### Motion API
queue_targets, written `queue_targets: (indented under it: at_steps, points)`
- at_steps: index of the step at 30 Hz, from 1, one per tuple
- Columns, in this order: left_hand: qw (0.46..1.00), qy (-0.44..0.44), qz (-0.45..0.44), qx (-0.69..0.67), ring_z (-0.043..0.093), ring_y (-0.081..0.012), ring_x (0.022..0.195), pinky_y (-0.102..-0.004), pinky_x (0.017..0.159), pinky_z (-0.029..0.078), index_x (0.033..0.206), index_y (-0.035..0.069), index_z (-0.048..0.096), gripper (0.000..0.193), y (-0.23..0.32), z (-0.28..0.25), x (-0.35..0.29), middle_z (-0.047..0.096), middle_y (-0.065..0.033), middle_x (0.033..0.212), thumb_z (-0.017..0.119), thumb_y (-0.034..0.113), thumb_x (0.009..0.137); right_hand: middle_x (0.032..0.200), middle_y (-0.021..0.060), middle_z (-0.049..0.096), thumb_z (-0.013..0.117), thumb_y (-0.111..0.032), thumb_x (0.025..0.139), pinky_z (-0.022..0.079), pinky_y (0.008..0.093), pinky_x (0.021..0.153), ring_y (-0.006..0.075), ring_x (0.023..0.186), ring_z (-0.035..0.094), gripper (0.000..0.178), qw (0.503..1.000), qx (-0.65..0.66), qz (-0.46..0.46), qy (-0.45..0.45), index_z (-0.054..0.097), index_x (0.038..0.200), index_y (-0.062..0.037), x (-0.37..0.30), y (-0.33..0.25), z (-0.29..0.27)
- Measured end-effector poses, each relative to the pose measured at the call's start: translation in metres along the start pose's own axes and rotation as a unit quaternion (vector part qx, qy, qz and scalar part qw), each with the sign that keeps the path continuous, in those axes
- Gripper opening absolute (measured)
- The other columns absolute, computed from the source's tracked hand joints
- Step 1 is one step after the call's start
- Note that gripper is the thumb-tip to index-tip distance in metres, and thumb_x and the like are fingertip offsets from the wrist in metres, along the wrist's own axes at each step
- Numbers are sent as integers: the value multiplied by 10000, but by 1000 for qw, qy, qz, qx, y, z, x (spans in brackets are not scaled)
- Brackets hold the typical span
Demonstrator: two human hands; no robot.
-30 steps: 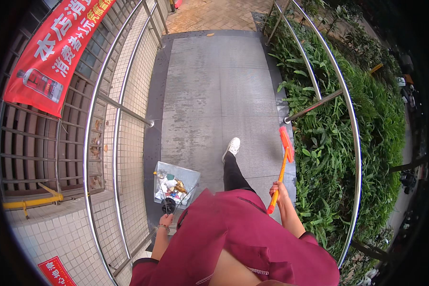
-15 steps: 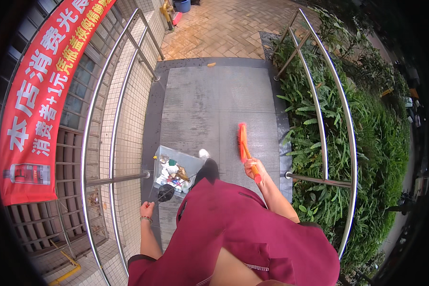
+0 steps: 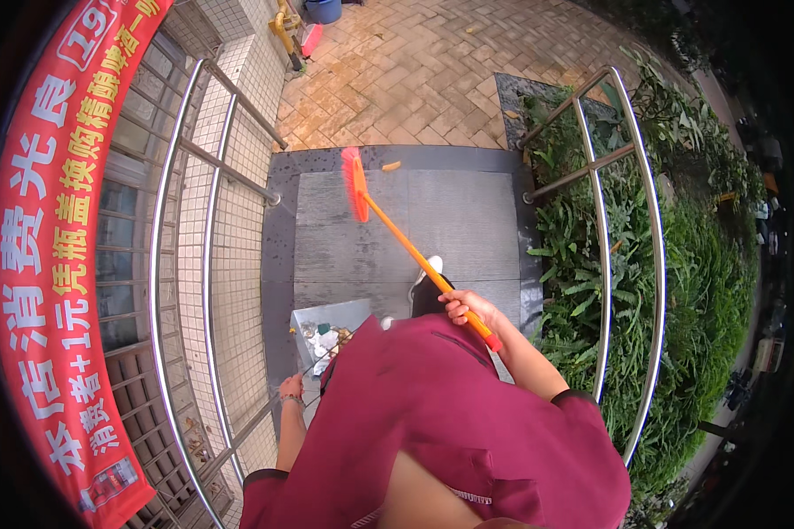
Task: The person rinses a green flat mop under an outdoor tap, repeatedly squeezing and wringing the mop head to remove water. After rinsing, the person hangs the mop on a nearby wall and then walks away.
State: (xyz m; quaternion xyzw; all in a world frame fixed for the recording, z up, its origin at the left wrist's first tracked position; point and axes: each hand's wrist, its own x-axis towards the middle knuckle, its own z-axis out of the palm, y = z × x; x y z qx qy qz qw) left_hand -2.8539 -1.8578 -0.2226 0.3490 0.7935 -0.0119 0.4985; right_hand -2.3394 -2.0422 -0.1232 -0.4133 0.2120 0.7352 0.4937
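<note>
My right hand (image 3: 466,306) is wrapped round the orange handle of a broom (image 3: 406,247). Its pink-red bristle head (image 3: 355,185) reaches forward and to the left, near the far end of the grey ramp. Just right of the bristles lies a small brownish-yellow leaf (image 3: 392,166). My left hand (image 3: 292,386), low on the left, is closed on the thin handle of a long-handled dustpan. The grey dustpan (image 3: 348,310) stands beside my legs with crumpled white and mixed litter (image 3: 322,338) in it. My clothing hides part of the pan.
Metal handrails run along the left (image 3: 161,291) and right (image 3: 655,291) of the ramp (image 3: 468,220). A tiled wall (image 3: 185,264) and red banner (image 3: 71,220) stand left; green ferns (image 3: 662,353) grow right. Ahead are brick paving (image 3: 415,79) and a blue bucket (image 3: 325,11).
The broom has swung forward and left, from beside my right leg to near the leaf. I have stepped forward along the ramp, and the dustpan has come along in my left hand.
</note>
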Motion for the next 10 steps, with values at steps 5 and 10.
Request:
queue_targets:
  at_steps: [5, 10]
  points:
    - [988, -50, 111, 96, 451, -126, 401, -279, 367, 346, 643, 87, 522, 240, 93, 83, 74, 509, -14, 551, 678, 228, 757, 602, -66, 383, 450, -127, 927, 312, 188, 387, 5, 432, 369, 148, 985, 129, 97, -58, 453, 991, 6, 71, -200, -15]
    - [982, -22, 187, 10, 472, -153, 400, -312, 365, 372, 639, 71, 523, 258, 196, 146, 120, 532, -37, 546, 677, 228, 775, 598, -63, 389, 429, -123, 931, 296, 204, 354, 23, 409, 385, 147, 993, -84, 84, -16, 456, 956, 19, 118, -419, -12]
